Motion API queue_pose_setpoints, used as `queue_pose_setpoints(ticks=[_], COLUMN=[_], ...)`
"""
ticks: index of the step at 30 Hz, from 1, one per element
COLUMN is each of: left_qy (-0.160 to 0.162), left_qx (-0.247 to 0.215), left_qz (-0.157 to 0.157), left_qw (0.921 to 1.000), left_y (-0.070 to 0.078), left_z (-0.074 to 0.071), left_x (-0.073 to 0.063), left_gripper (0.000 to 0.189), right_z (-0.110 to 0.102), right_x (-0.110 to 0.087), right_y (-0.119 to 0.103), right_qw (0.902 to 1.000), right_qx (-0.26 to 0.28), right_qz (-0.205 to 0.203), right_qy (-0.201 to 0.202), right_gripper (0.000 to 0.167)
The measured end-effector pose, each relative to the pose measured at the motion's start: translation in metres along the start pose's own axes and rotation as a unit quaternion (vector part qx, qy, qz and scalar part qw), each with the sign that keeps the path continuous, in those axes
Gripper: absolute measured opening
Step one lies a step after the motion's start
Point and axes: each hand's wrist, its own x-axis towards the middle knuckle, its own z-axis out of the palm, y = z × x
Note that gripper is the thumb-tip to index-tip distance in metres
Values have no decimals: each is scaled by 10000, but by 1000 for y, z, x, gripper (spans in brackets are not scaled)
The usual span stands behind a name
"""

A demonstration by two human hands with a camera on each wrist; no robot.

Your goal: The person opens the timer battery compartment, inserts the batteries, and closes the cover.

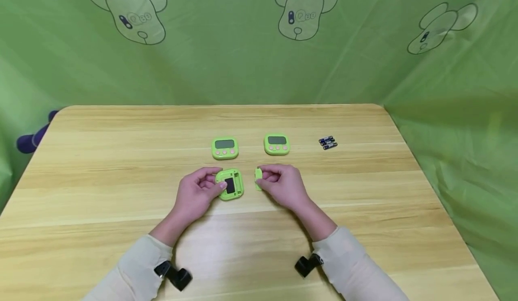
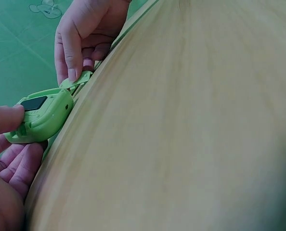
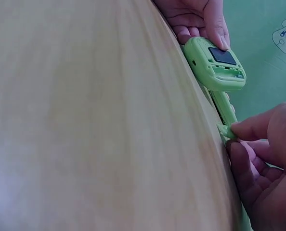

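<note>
Off-white sleeves (image 1: 129,271) can be seen over the near part of the wood-grain desk (image 1: 121,170), a black wrist camera (image 1: 174,276) mounted on each.

Mid-desk, well in from left and right edges: green device (image 1: 232,185) gripped by left hand (image 1: 197,194), thumb pressed on its back, fingers tucked underneath. Held back-up, so dark patch and uncovered battery slot (image 3: 228,74) are shown. Small green cover (image 1: 258,174) pinched between thumb and fingers of right hand (image 1: 285,186), near the device, not touching it.

Farther, toward far edge: two more green units laid screen-up, pink buttons turned to near edge. Left unit (image 1: 225,149) placed just beyond held device, right unit (image 1: 277,145) beyond the cover. Batteries (image 1: 328,142) grouped toward far-right corner; exact count can't be confirmed.

Purple object (image 1: 27,143) partly hidden by left edge, near far-left corner. Past far edge, green curtain (image 1: 226,71) hung, printed with animal-head outlines.
</note>
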Motion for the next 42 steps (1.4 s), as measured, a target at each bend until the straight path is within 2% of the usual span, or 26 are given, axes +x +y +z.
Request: queue_pose_setpoints(ticks=[12, 17, 24, 34, 42], left_qy=[-20, 0, -15, -20, -61], left_qx=[47, 46, 63, 44, 47], left_qz=[17, 0, -9, 52, 38], left_qw=[10000, 10000, 10000, 10000, 10000], left_y=[0, 0, 0, 2, -1], left_z=[0, -1, -1, -1, 0], left_x=[-1, -1, -1, -2, -1], left_gripper=[31, 31, 31, 32, 33], right_z=[5, 5, 0, -28, -57], right_x=[2, 2, -4, -14, -15], right_y=[-4, -4, 1, 18, 39], right_qw=[9979, 9985, 9990, 9945, 9847], right_qx=[-644, -518, -59, 74, 178], right_qz=[-58, 56, 322, 571, 962], right_qy=[67, 155, 302, 870, 1444], right_gripper=[25, 24, 25, 28, 32])
